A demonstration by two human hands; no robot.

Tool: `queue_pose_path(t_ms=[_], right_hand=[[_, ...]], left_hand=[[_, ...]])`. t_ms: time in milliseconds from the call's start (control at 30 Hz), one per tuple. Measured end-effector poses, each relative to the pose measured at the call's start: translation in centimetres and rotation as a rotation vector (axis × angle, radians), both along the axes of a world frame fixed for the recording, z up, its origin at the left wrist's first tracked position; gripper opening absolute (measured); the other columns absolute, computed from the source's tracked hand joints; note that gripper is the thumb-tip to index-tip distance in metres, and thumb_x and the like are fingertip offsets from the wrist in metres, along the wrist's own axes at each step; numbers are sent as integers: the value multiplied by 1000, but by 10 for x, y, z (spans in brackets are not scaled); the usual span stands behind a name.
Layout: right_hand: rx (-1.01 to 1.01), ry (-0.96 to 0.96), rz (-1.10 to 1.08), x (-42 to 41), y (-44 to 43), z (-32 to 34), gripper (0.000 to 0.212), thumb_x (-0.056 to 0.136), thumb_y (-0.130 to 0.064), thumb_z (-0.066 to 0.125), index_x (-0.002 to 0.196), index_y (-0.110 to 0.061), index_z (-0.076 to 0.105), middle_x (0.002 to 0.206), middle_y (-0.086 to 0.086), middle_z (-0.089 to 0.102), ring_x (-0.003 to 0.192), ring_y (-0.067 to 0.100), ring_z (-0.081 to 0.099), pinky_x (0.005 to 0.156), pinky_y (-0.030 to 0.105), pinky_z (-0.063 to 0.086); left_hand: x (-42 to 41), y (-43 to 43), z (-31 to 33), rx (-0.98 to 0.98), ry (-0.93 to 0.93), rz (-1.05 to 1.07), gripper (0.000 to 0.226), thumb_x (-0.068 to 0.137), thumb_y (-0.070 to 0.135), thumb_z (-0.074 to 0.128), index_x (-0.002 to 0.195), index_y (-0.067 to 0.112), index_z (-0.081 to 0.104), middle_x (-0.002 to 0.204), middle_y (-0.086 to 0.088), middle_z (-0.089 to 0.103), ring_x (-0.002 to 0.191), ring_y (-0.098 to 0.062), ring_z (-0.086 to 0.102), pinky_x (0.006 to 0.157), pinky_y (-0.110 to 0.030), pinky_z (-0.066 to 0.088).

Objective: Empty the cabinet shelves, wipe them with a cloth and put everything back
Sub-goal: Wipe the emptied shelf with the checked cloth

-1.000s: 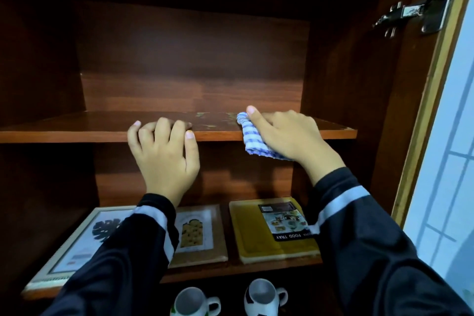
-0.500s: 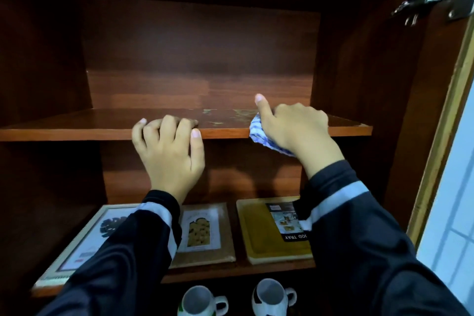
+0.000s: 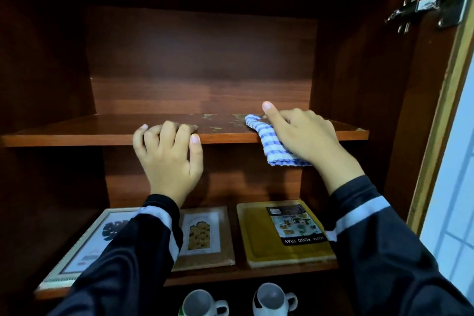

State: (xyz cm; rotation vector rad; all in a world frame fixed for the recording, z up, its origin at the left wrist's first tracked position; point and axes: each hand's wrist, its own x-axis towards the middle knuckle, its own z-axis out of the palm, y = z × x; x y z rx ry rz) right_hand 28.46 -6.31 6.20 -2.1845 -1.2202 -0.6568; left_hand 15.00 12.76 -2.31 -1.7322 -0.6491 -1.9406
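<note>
Upper shelf (image 3: 77, 133) mid-wipe: right hand (image 3: 305, 136) clutches the checked cloth (image 3: 272, 146), left hand (image 3: 166, 156) curls over its front edge; next, sweep left across those possibly stained patches (image 3: 218, 120).

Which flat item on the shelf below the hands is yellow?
The rightmost one, the food tray; the leaf print and brown-framed picture left of it are not.

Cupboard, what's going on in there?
A person is cleaning it. Their right hand presses a blue checked cloth on the front edge of the upper shelf, and their left hand holds that edge. On the shelf below lie two framed pictures and a yellow food tray, not yet taken out. Two mugs stand lower down.
</note>
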Motion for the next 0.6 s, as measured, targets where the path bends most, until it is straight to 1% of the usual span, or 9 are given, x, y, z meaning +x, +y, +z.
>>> queue_pose_path(t_ms=[33, 100, 133, 200, 233, 267, 400, 500, 600], right_hand=[[25, -39, -46, 0, 1, -3, 67, 100, -64, 15, 75, -21, 61, 67, -6, 51, 78, 28, 46, 71, 34, 29], [116, -234, -179, 4, 7, -15, 64, 103, -55, 18, 74, -19, 63, 66, -1, 54, 72, 31, 53, 64, 33, 31], [194, -335, -231, 8, 11, -23, 61, 104, -50, 22, 68, -18, 60, 62, 0, 54, 66, 31, 56, 60, 32, 31], [346, -458, -246, 15, 13, -34, 54, 102, -39, 31, 56, -18, 49, 53, 0, 52, 54, 30, 55, 56, 32, 33], [401, -487, -229, 21, 11, -37, 50, 102, -35, 35, 56, -20, 45, 52, 0, 52, 53, 29, 54, 57, 33, 36], [444, -515, -213, 27, 9, -40, 47, 101, -32, 36, 57, -19, 46, 54, 0, 54, 54, 28, 54, 59, 34, 37], [569, -598, -203, 50, -1, -48, 46, 101, -27, 37, 67, -11, 64, 64, 3, 63, 62, 28, 57, 64, 37, 41], [638, -636, -224, 70, -9, -51, 42, 100, -24, 37, 76, -9, 68, 70, 5, 65, 66, 31, 58, 67, 39, 41], [667, -686, -224, 85, -13, -55, 44, 100, -24, 32, 80, -8, 69, 75, 7, 65, 70, 33, 58, 72, 42, 43]], left_hand=[[0, 0, 0, 1, -2, 1, 42, 103, 33, 30, 91, 15, 65, 86, -6, 60, 92, -28, 47, 104, -47, 28], [-1, 0, -1, 1, -3, -3, 38, 101, 32, 33, 91, 15, 65, 86, -6, 60, 91, -27, 47, 105, -46, 28], [-1, 0, -1, 1, -2, -8, 36, 101, 31, 35, 91, 15, 65, 86, -5, 59, 91, -27, 47, 105, -45, 28], [-2, -1, -1, 3, 0, -17, 32, 99, 30, 37, 91, 15, 65, 86, -5, 60, 90, -27, 47, 104, -45, 29], [-2, -1, -1, 6, 0, -22, 30, 99, 29, 38, 91, 16, 64, 86, -5, 60, 90, -27, 47, 104, -46, 29], [-2, -1, 0, 11, -2, -28, 28, 99, 29, 39, 91, 16, 62, 86, -5, 60, 90, -27, 47, 103, -46, 30], [-2, -2, 0, 27, -13, -55, 15, 98, 27, 40, 94, 19, 53, 86, -6, 60, 91, -27, 47, 103, -47, 30], [-2, -2, 0, 15, -20, -63, 19, 98, 26, 40, 92, 16, 56, 86, -7, 60, 91, -28, 47, 104, -47, 29], [-1, -4, 0, 4, -21, -64, 17, 97, 25, 41, 91, 16, 55, 87, -8, 60, 92, -28, 46, 104, -48, 29]])
